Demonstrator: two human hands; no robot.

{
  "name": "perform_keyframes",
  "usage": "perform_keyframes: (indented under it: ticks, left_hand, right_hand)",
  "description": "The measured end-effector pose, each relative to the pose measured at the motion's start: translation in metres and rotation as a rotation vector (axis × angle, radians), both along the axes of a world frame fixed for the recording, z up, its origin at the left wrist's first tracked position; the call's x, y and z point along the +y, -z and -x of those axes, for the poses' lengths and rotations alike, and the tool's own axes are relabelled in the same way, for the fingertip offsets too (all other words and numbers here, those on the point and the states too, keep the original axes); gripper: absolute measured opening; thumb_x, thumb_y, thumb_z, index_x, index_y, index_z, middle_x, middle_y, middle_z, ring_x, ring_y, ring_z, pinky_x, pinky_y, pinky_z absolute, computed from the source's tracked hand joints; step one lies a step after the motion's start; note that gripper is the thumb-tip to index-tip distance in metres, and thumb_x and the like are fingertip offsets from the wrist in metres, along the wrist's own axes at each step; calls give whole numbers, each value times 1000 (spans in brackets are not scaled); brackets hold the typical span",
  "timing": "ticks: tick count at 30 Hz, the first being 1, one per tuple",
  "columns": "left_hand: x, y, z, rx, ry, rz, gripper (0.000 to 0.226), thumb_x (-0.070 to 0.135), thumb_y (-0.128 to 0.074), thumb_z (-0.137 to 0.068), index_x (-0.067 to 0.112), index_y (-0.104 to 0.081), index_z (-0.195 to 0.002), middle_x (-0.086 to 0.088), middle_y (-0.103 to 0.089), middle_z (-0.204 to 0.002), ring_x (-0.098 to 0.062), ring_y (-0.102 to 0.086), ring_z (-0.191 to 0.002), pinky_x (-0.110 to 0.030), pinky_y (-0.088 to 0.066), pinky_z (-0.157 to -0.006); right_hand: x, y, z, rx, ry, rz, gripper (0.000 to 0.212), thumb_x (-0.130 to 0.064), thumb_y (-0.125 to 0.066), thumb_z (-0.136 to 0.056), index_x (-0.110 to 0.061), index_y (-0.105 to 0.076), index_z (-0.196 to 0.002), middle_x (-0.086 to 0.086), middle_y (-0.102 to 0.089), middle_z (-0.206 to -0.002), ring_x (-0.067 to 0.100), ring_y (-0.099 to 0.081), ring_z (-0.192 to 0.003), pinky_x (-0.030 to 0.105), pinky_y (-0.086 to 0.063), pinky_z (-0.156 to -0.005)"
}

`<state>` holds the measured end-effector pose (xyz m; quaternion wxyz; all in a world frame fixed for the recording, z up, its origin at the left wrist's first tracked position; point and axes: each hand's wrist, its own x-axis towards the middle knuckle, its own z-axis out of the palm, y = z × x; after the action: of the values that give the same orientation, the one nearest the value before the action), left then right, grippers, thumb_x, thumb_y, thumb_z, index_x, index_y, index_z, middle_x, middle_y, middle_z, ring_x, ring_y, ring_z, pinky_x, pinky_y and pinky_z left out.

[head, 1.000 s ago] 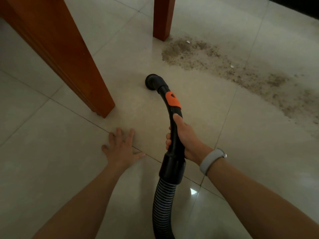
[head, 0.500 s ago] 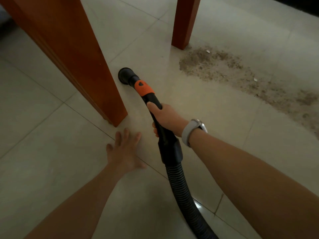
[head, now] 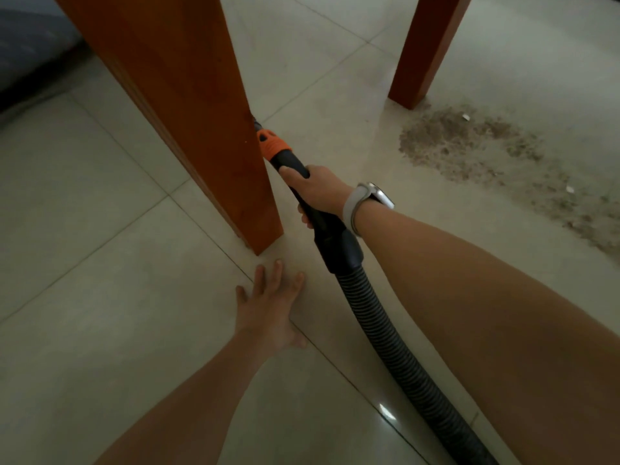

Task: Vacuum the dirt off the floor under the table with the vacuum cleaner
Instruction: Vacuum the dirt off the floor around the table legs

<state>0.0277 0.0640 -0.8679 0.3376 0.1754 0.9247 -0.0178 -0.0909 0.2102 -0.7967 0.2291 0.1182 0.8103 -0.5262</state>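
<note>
My right hand (head: pixel 318 191) grips the black handle of the vacuum hose (head: pixel 379 317), just below its orange collar (head: pixel 273 146). The nozzle tip is hidden behind the near wooden table leg (head: pixel 188 105). My left hand (head: pixel 270 305) rests flat on the tiled floor with fingers spread, just in front of that leg's foot. A band of brown dirt (head: pixel 486 152) lies on the floor to the right, starting beside the far table leg (head: pixel 426 48) and running off to the right edge.
The ribbed hose trails back to the lower right, under my right forearm. A dark, soft-looking object (head: pixel 27 45) sits at the upper left. Pale floor tiles (head: pixel 100 313) spread around both legs.
My right hand has swung the hose handle leftward, away from the dirt, so the nozzle has gone behind the near table leg. The view shifted left and closer. My left hand stayed planted.
</note>
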Motion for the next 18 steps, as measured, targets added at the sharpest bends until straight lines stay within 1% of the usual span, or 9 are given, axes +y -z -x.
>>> perform_keyframes:
  ticks: [6,11,15,18]
  left_hand:
    - [2,2,1,11,6,13,118,53,-75,-68,35,8,-149,-4,24,-156,-36,17,-143,-60,-11,-112]
    - [7,-3,2,-19,2,27,118,49,-76,-69,32,7,-150,-7,24,-155,-38,18,-142,-62,-12,-112]
    - [7,-6,2,-40,1,29,117,48,-76,-71,31,8,-150,-8,25,-155,-39,19,-142,-63,-9,-112]
    - [6,-7,2,-46,17,33,116,49,-75,-72,31,9,-150,-8,25,-155,-39,18,-142,-63,-10,-112]
  right_hand:
    - [5,-3,12,-3,63,1,34,-42,-43,-98,-15,-41,-78,7,-52,-65,18,-51,-44,21,-46,-39]
    - [12,-7,9,-30,158,33,33,-41,-44,-98,-11,-44,-85,8,-51,-66,19,-51,-47,27,-48,-45]
    - [17,-9,-3,-58,262,80,32,-40,-44,-97,-10,-45,-88,7,-51,-66,18,-51,-47,26,-48,-45]
    - [22,-10,-13,-64,303,78,34,-41,-43,-97,-12,-42,-80,8,-51,-66,20,-51,-48,29,-49,-49]
